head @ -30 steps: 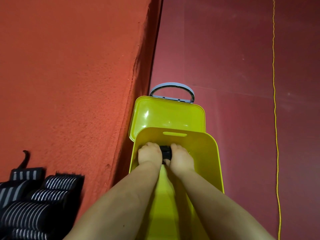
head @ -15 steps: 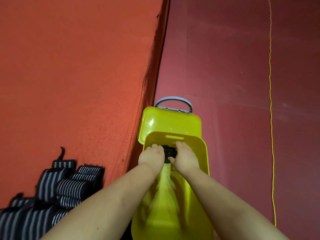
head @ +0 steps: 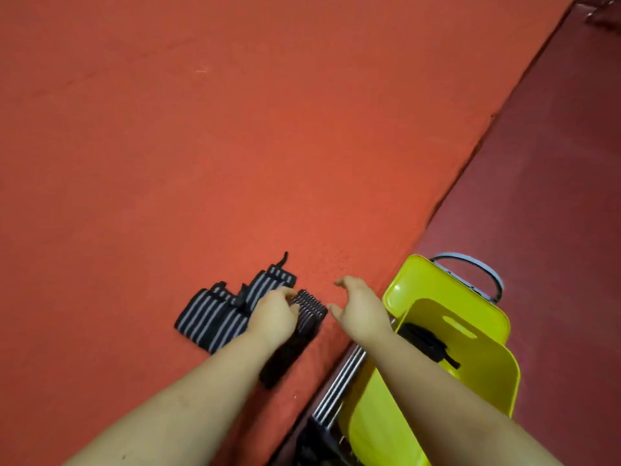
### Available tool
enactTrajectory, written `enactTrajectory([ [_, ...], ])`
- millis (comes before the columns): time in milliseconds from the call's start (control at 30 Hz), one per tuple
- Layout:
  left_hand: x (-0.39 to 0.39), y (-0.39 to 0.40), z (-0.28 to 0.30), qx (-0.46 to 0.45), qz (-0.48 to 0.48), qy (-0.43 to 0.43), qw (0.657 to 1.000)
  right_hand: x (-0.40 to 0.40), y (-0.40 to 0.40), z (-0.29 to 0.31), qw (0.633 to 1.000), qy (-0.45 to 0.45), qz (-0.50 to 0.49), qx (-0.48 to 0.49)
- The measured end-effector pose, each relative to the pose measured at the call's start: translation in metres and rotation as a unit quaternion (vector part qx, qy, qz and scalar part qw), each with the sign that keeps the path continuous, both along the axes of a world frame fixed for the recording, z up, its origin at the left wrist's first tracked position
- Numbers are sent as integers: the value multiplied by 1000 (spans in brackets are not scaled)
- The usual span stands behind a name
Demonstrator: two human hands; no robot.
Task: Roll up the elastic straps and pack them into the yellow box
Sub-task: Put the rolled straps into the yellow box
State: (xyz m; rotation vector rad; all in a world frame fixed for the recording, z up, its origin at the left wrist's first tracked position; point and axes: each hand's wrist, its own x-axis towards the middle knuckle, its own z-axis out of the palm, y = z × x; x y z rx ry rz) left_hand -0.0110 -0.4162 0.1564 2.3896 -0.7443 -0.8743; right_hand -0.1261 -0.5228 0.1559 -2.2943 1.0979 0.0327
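Note:
The yellow box (head: 487, 368) stands open on the floor at the right, beside the edge of the red surface. A rolled black strap (head: 420, 341) lies inside it. Several black elastic straps with grey stripes (head: 208, 314) lie in a pile on the red surface. My left hand (head: 274, 314) rests on the right side of the pile, and its fingers pinch the end of one dark strap (head: 311, 312) that runs back toward me. My right hand (head: 361, 307) hovers open and empty just right of that strap, between the pile and the box.
The box's lid (head: 433, 290) is tipped back, with a grey handle (head: 470, 267) behind it. Another striped strap (head: 339, 388) hangs over the edge of the red surface next to the box. Dark red floor (head: 554, 196) stretches to the right.
Both hands have left the inside of the yellow box and swung left to the strap pile. The rolled strap stays in the box. My left hand now pinches a fresh strap.

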Motion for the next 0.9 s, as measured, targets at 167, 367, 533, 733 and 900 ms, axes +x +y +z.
enactTrajectory([
  [167,35,74,-28,18,194,95,976,59,47,-10,995,24,89,39],
  [367,57,124,-62,-42,434,246,866,103,79,-32,983,60,159,68],
  [533,83,137,-78,-93,527,304,788,142,92,-51,975,67,188,98],
  [733,121,136,-114,-126,544,365,745,192,101,-78,954,128,262,66],
  [900,134,133,-130,-138,560,371,728,215,104,-97,931,216,288,63],
])
